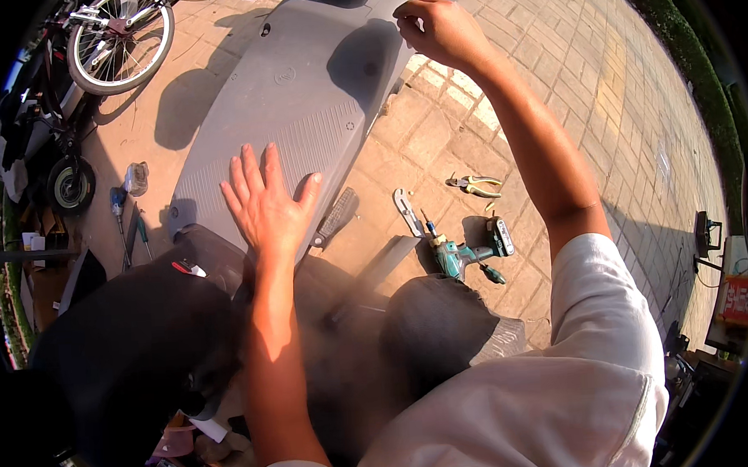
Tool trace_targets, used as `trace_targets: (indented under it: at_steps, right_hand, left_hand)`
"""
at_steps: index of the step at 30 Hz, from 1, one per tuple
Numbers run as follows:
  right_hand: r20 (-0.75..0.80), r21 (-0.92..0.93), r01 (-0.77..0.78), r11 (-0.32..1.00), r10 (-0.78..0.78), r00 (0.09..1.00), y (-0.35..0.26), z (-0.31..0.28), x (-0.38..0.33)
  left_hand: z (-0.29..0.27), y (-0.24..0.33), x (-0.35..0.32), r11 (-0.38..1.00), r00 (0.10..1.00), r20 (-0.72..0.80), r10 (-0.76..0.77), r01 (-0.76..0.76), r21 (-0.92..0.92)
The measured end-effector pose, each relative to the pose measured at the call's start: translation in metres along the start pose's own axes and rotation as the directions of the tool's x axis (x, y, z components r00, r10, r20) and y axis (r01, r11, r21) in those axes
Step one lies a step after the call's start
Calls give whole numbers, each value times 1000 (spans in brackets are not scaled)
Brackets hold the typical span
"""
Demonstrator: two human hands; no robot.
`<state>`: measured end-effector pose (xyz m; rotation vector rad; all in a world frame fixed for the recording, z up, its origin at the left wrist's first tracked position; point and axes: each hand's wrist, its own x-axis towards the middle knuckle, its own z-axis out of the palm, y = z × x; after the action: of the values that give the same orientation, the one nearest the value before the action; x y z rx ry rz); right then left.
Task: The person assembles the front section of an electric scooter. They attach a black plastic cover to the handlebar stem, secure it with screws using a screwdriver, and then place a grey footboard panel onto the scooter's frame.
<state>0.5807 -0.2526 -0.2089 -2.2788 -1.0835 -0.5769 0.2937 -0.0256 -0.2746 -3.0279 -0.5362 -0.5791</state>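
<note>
The grey plastic footboard [268,96] of a scooter stretches away in front of me, with ribbed panels on its surface. My left hand [272,200] lies flat on its near part, palm down and fingers spread. At the far right edge of the board my right hand [440,30] is raised with its fingers curled in. What those fingers hold, if anything, cannot be made out. A black scooter seat [137,344] is at my near left, and a black footpeg [337,217] sticks out beside the board.
On the paving to the right lie a teal cordless drill [454,257], pliers [476,185], a utility knife [406,211] and a stubby screwdriver [493,273]. Screwdrivers [120,215] lie on the left. A bicycle wheel [121,40] stands at the far left; a hedge [684,61] borders the far right.
</note>
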Motion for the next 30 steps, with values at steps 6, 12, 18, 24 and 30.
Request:
trace_targets:
  at_steps: [6,12,18,24,30]
  right_hand:
    - [584,-391,-520,759,642,497,89,31,-256]
    - [578,-564,-413,715,699,421,91,79,-378]
    - [612,-573,-392,720,694,379,84,71,-362]
    - [343,75,-539,839,485,804,-4,32,-291]
    - [111,271,-179,946,154,982,-111,54,-187]
  left_hand:
    - [19,-4,-4,998,998,-36,60,-60,10]
    - [-1,-8,-7,998,997,38,68,-68,-7]
    - [-5,0,-18,997,997,25,70,-69,-24]
    - [-8,-3,-21,992,992,38,117,-115,-46]
    - [9,-14,-23,976,987,-131,90,-113,-186]
